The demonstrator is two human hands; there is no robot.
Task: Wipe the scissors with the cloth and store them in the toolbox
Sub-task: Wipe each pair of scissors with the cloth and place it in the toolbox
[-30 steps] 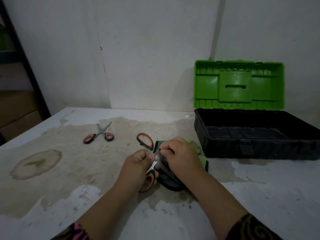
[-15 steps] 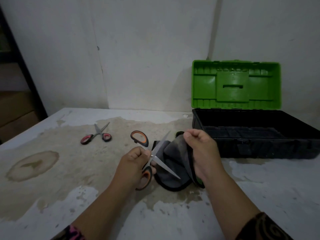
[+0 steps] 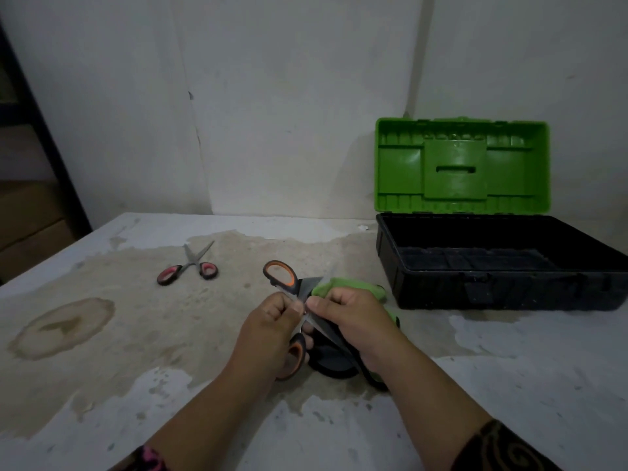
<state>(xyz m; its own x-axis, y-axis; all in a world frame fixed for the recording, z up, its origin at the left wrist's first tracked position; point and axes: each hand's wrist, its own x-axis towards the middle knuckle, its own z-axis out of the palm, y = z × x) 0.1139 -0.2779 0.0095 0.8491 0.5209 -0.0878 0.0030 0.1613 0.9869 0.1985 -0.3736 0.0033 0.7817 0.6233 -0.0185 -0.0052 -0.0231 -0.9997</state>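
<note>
My left hand point(image 3: 268, 331) grips the orange-and-black scissors point(image 3: 280, 277) near the pivot, blades spread apart. One orange handle loop sticks up beyond my fingers, the other shows below my palm. My right hand point(image 3: 353, 321) holds the grey-and-green cloth point(image 3: 343, 286) folded over the blades right beside my left thumb; most of both blades is hidden by the cloth and hand. The toolbox point(image 3: 503, 287) stands at the right with its black tray bare and its green lid point(image 3: 462, 168) raised.
A second pair of scissors point(image 3: 189, 266) with red-and-black handles lies on the table to the left, blades pointing away. The stained tabletop point(image 3: 102, 334) reaches the white wall at the back. A dark shelf post point(image 3: 44, 130) stands at the far left.
Half a second ago my right hand held the cloth lifted off to the right with the blades bare. Now it has come back left and closed the cloth over the blades by the pivot.
</note>
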